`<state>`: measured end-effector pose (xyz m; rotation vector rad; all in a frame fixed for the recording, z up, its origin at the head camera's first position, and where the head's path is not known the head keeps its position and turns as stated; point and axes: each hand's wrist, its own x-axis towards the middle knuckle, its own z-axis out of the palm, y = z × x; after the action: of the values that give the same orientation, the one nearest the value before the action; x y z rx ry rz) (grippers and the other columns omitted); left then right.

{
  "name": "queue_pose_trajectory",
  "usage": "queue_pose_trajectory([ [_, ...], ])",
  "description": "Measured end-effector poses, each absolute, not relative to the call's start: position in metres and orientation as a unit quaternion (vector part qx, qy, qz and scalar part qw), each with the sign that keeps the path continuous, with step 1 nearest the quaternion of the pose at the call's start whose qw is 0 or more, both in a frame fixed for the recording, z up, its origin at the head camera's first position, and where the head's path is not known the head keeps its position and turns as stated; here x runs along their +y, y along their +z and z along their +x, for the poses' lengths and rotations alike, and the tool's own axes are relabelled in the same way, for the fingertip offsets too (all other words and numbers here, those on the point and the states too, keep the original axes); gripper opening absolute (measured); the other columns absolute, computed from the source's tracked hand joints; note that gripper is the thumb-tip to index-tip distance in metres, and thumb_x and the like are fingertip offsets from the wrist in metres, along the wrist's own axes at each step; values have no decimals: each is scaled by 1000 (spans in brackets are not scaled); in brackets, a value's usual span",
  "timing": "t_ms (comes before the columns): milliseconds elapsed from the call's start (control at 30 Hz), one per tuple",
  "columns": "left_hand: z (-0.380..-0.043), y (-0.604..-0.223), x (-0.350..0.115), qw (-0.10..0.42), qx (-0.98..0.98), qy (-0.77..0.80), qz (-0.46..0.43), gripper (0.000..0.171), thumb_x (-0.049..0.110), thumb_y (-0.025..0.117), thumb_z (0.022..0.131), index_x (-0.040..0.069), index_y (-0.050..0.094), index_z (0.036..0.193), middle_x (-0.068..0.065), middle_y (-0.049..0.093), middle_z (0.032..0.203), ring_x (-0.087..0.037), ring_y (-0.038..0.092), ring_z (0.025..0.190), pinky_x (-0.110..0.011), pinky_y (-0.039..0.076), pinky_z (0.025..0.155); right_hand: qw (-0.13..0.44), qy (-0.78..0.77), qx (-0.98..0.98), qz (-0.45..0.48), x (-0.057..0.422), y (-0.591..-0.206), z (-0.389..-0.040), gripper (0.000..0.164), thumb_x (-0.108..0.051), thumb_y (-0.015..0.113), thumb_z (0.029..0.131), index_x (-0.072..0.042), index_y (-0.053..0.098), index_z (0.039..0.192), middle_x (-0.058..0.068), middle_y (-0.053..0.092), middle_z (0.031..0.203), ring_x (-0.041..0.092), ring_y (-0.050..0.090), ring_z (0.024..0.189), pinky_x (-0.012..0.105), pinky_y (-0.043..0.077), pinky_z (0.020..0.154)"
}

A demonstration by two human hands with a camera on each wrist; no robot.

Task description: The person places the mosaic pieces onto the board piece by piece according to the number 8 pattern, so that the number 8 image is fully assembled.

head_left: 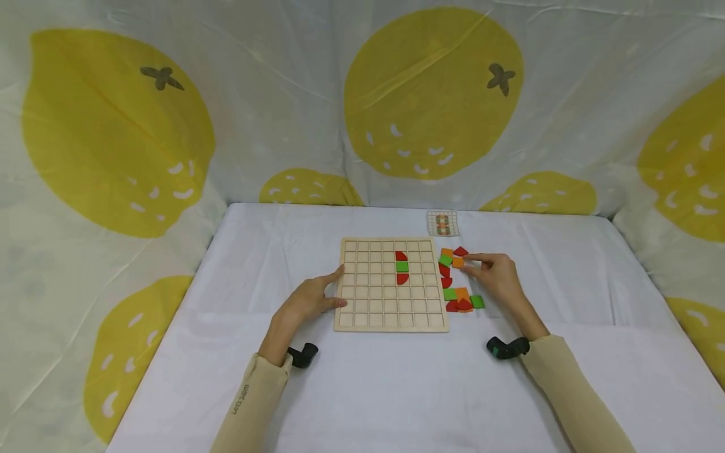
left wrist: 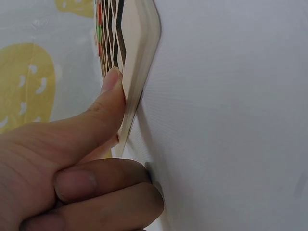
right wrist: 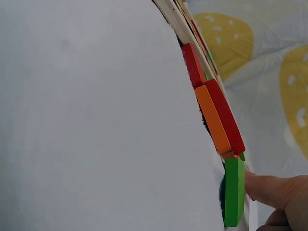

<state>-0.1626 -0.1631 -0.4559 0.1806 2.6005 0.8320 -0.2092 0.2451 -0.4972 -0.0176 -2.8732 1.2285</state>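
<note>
Fingers and thumb of the right hand (head_left: 497, 277) stand a narrow gap apart at the right side of a small orange square block (head_left: 458, 262), and from my station I cannot tell whether they pinch it or only touch it. That block lies just off the edge of a flat, pale wooden grid board (head_left: 392, 328), between two and three o'clock from its centre. On the left hand (head_left: 306, 301), thumb and forefinger spread wide, both touching the board's rim at nine o'clock.

My head view alone shows the whole layout: a red round-edged piece (head_left: 401, 256), a green square piece (head_left: 401, 267) and a second red round-edged piece (head_left: 402, 279) in one column, just past twelve o'clock. More red, green and orange pieces lie loose from two to four o'clock, and a small printed pattern card (head_left: 442, 223) sits between one and two.

Over the left wrist feed I get what the head view hides: the board's thick side, the thumb lying over its rim, and lower fingers (left wrist: 113, 207) curled beneath.

On the right wrist feed I see the blocks edge-on: a long red block (right wrist: 225, 115) against an orange block (right wrist: 213, 119), and a green block (right wrist: 234, 192) at five o'clock, partly covering a fingertip.
</note>
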Motion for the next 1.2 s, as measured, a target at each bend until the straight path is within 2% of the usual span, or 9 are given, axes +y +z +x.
queue_pose_trajectory([
  [367, -165, -454, -163, 212, 927, 302, 65, 80, 30, 72, 98, 24, 28, 164, -21, 37, 163, -38, 40, 150, -57, 39, 115, -9, 378, -925, -16, 253, -493, -205, 32, -26, 80, 93, -6, 78, 118, 1, 35, 62, 21, 39, 63, 30, 29, 56],
  [700, -166, -455, -165, 212, 930, 294, 63, 79, 31, 72, 98, 25, 28, 164, -20, 36, 164, -39, 35, 152, -57, 37, 118, -43, 384, -922, -17, 260, -492, -206, 39, -26, 78, 94, -8, 74, 128, 0, 33, 62, 20, 34, 61, 31, 26, 56],
  [1200, -168, -456, -163, 210, 929, 298, 66, 80, 31, 73, 97, 25, 29, 164, -19, 37, 164, -39, 34, 152, -58, 36, 119, -10, 420, -907, 0, 245, -488, -202, 36, -27, 82, 91, -6, 78, 120, -1, 32, 61, 20, 37, 66, 29, 27, 55],
])
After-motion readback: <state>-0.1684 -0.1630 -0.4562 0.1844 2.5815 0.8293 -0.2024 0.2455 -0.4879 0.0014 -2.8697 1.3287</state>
